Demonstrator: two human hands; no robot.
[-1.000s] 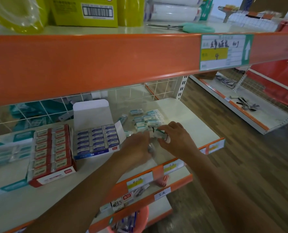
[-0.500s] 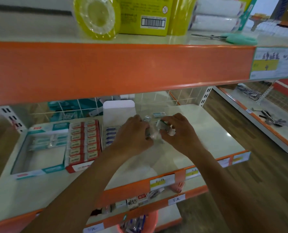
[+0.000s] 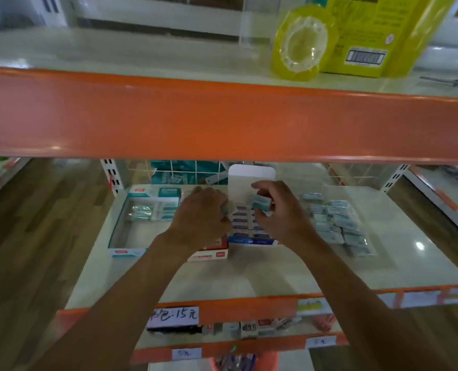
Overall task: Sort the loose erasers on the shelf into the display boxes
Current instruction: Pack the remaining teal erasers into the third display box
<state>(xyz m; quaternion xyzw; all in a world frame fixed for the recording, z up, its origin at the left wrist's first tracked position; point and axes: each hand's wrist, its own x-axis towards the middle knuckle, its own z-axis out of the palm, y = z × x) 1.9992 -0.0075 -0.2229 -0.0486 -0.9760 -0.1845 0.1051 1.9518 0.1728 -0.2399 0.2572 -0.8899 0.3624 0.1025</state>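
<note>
Hands now sit left of the loose pile (image 3: pixel 335 223): the right hand (image 3: pixel 278 218) grip clamps a teal eraser (image 3: pixel 261 203), the left hand (image 3: pixel 201 215) grip is unreadable; mid-sort, it likely belongs in the teal box (image 3: pixel 127 252) by the left edge of the shelf (image 3: pixel 276 269).

The person works with two bare arms. The left forearm (image 3: pixel 131 290) and the right forearm (image 3: pixel 356 287) are uncovered as far as the bottom edge shows them. The left hand (image 3: pixel 198 218) and the right hand (image 3: pixel 278 214) are bare too, with slim wrists and clear knuckles. The picture is a little blurred.
</note>
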